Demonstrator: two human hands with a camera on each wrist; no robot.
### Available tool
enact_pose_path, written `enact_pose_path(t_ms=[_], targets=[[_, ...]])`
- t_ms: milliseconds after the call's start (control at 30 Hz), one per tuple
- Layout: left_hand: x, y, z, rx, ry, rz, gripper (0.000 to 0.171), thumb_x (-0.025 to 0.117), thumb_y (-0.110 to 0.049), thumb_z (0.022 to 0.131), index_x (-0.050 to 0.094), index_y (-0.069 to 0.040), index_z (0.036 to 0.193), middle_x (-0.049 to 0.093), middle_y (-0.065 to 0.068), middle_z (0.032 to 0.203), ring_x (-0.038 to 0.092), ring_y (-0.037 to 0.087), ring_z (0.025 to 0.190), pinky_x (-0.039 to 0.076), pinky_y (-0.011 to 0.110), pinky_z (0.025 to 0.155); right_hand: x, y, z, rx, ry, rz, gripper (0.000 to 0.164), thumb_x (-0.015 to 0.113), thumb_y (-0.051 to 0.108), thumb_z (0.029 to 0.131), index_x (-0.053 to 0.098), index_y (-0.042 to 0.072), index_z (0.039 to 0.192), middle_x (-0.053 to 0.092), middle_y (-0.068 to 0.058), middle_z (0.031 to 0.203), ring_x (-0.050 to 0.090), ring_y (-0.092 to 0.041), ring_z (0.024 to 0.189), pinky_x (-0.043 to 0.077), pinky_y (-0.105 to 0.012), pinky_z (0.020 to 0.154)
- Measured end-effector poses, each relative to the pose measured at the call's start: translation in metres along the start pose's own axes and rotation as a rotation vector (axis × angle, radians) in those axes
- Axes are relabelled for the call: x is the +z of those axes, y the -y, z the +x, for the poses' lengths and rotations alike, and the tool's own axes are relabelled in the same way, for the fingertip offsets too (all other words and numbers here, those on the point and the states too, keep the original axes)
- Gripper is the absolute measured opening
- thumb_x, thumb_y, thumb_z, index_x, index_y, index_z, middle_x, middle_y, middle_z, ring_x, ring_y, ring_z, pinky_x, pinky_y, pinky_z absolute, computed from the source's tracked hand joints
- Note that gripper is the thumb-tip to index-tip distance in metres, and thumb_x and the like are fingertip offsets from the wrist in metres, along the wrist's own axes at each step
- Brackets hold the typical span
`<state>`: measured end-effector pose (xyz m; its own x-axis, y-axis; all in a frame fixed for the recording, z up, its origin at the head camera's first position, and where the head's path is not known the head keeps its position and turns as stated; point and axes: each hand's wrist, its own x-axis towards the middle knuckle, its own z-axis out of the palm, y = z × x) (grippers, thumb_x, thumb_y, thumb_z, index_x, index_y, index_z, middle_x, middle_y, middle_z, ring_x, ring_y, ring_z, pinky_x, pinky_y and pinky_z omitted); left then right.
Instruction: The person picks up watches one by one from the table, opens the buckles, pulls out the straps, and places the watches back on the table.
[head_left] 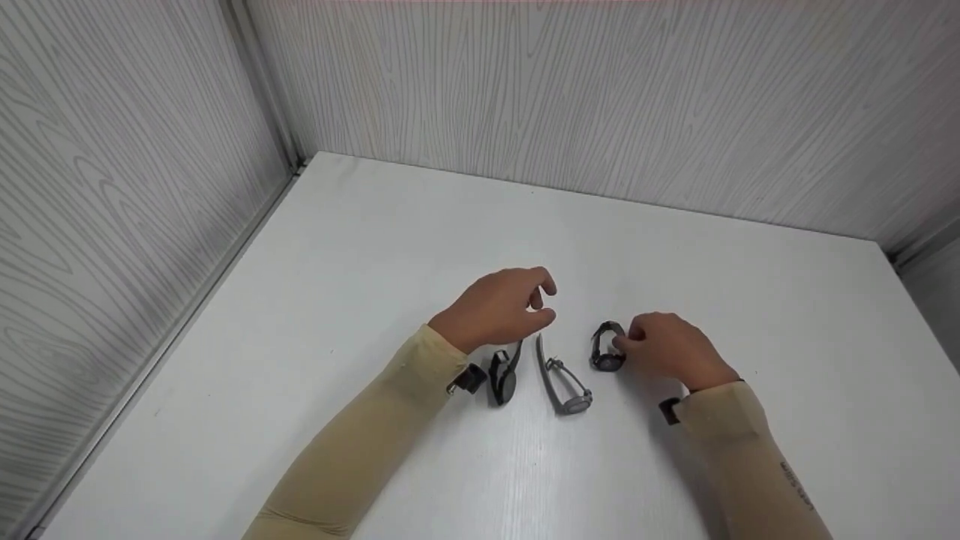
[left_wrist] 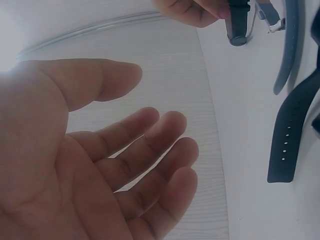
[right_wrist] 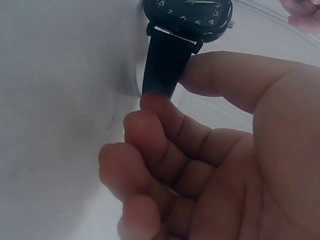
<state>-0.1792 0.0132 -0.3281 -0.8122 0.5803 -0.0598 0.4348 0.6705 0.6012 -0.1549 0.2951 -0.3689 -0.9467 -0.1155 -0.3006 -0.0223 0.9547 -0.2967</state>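
1. The right hand (head_left: pixel 667 349) is pinching the strap (right_wrist: pixel 165 65) of the right-hand black watch (head_left: pixel 608 363) between thumb and forefinger; its grip is narrow.
2. That watch is showing pale numerals on a dark dial (right_wrist: pixel 187 12), and its strap is forming a loop; whether the watch is touching the tabletop (head_left: pixel 420 217), I cannot tell.
3. The left hand (head_left: pixel 495 307) is hovering above the tabletop, its grip standing wide, the thumb apart from loosely bent fingers.
4. The left-hand black watch (head_left: pixel 508 386) is resting just beside the left wrist, one strap end running up toward the hand.
5. The grey watch (head_left: pixel 577 405) is resting between the two black watches, buckle and strap end pointing away from the person.
6. Tan sleeves (head_left: pixel 375 435) are covering both forearms.
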Motion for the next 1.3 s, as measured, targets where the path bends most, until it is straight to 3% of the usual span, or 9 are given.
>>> enact_pose_path(t_ms=[400,600,767,1033,1167,1300], targets=[[0.000,0.001,0.001,0.018,0.004,0.002,0.032,0.059,-0.030,0.102,0.063,-0.017,0.131,0.068,-0.001,0.115,0.063,0.016,0.104,0.051,0.036,0.093,0.002,-0.002,0.003,-0.014,0.039,0.017,0.031,0.061,0.037,0.100,0.067,0.009,0.087,0.060,-0.005,0.081,0.052,-0.021,0.071,0.040,-0.035,0.062],[0.001,0.002,0.002,0.018,0.008,0.001,0.032,0.058,-0.030,0.101,0.063,-0.017,0.130,0.068,-0.001,0.114,0.063,0.016,0.104,0.050,0.036,0.093,0.002,-0.002,0.002,-0.051,-0.006,0.035,0.024,0.061,0.029,0.101,0.066,0.010,0.086,0.060,-0.004,0.080,0.052,-0.020,0.070,0.040,-0.034,0.061],[0.000,0.002,0.001,0.016,0.004,-0.005,0.031,0.058,-0.029,0.101,0.063,-0.017,0.129,0.068,-0.002,0.114,0.063,0.015,0.104,0.050,0.035,0.093,-0.004,0.003,-0.003,-0.078,-0.146,0.075,0.020,0.059,0.019,0.098,0.061,0.011,0.080,0.057,-0.002,0.072,0.050,-0.020,0.066,0.039,-0.034,0.059],[-0.004,-0.002,0.001,0.027,-0.012,-0.019,0.037,0.062,-0.041,0.101,0.062,-0.019,0.131,0.067,-0.001,0.118,0.063,0.016,0.107,0.050,0.036,0.094,-0.016,0.023,-0.017,-0.223,-0.501,0.134,0.021,0.061,0.011,0.093,0.059,0.013,0.072,0.055,0.001,0.061,0.046,-0.018,0.055,0.037,-0.033,0.052],[-0.006,-0.004,0.000,0.067,-0.031,-0.039,0.042,0.063,-0.045,0.100,0.061,-0.018,0.132,0.067,-0.001,0.118,0.062,0.014,0.105,0.051,0.035,0.093,-0.020,0.034,-0.025,-0.301,-0.656,0.164,0.022,0.062,0.007,0.092,0.061,0.014,0.071,0.055,0.002,0.061,0.045,-0.016,0.054,0.036,-0.031,0.049],[-0.006,-0.008,-0.003,0.127,-0.070,-0.058,0.043,0.063,-0.048,0.100,0.061,-0.019,0.131,0.064,-0.006,0.112,0.060,0.011,0.103,0.050,0.033,0.091,-0.023,0.043,-0.035,-0.371,-0.734,0.198,0.022,0.064,0.002,0.089,0.059,0.013,0.071,0.053,0.003,0.062,0.043,-0.014,0.054,0.033,-0.028,0.049]])
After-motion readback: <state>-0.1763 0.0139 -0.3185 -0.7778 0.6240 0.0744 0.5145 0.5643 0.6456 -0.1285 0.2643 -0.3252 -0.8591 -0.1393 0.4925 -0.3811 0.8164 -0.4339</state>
